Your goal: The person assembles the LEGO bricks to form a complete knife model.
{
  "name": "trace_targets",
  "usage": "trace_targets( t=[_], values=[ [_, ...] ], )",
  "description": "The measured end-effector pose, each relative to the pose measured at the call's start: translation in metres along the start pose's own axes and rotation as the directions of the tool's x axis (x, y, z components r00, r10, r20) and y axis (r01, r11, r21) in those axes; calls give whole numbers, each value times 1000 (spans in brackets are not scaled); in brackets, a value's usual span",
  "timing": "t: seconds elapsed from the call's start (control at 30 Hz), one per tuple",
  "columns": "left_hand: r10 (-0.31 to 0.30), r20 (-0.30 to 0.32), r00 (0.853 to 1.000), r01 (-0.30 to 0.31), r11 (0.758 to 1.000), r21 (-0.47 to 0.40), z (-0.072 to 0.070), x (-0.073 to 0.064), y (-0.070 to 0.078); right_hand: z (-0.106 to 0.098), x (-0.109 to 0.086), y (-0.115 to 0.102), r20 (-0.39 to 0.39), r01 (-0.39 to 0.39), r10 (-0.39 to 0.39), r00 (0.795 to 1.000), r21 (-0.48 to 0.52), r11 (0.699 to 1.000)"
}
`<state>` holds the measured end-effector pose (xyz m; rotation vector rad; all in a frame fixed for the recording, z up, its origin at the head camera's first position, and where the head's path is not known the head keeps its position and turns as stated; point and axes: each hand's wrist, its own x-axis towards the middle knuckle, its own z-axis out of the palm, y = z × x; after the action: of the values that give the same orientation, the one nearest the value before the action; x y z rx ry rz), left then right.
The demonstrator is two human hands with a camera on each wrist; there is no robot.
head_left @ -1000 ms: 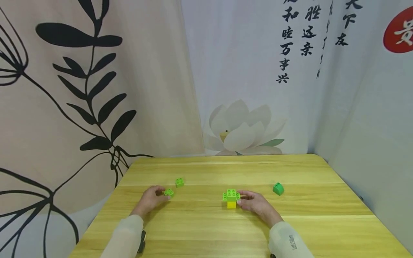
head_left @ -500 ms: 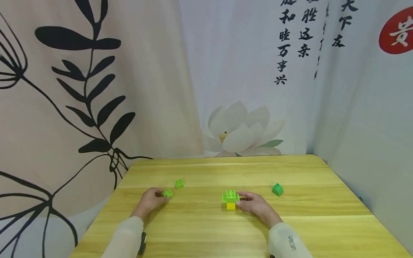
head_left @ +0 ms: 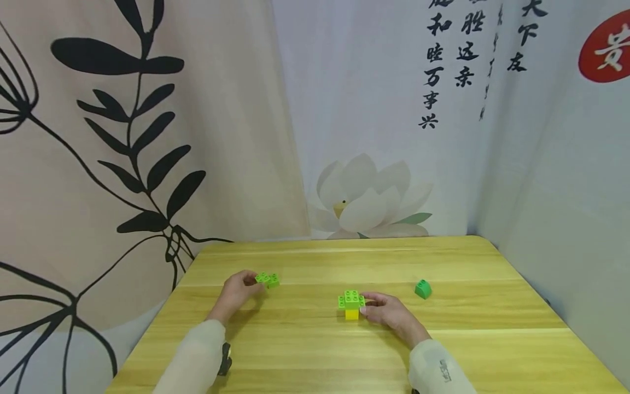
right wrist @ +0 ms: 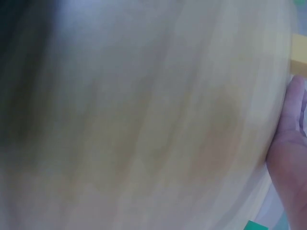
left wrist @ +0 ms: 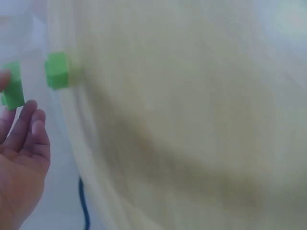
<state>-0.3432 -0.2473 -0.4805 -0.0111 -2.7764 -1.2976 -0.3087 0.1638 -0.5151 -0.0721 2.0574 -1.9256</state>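
My left hand [head_left: 238, 294] pinches a light green toy building brick [head_left: 262, 278] by its left side. In the head view that brick overlaps a second light green brick [head_left: 274, 281]; the left wrist view shows a gap between the held brick [left wrist: 14, 87] and the other one [left wrist: 58, 71], which sits on the table. My right hand [head_left: 394, 317] holds the right side of a small stack, its thumb in front and a finger behind. Light green bricks [head_left: 351, 299] top this stack over a yellow brick [head_left: 351, 314]. Only the yellow brick's edge [right wrist: 300, 51] shows well in the right wrist view.
A darker green brick with a sloped or rounded side [head_left: 423, 289] lies right of my right hand. The wooden table [head_left: 315, 355] reaches back to a printed curtain [head_left: 246, 137], with another pale curtain along the right side.
My left hand has carried its light green brick away from me and slightly right, up to the loose light green brick. The right hand and the stack have stayed in place.
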Motion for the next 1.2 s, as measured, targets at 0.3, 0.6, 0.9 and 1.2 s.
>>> trace_targets(
  t=[0.3, 0.6, 0.9, 1.2],
  values=[
    [82, 36, 996, -80, 994, -71, 19, 5, 34, 0, 0, 0, -14, -7, 7, 1000, -4, 1000],
    [161, 69, 985, -152, 981, -122, 44, 5, 62, 2, -1, 0, -18, -11, 12, 1000, 9, 1000],
    [190, 112, 975, -167, 969, -184, 65, 6, 84, 3, -1, 0, -21, -12, 12, 1000, -4, 1000],
    [235, 181, 955, -192, 955, -227, 85, 3, 101, 5, -4, -4, -25, -20, 20, 999, -6, 1000]
  ],
)
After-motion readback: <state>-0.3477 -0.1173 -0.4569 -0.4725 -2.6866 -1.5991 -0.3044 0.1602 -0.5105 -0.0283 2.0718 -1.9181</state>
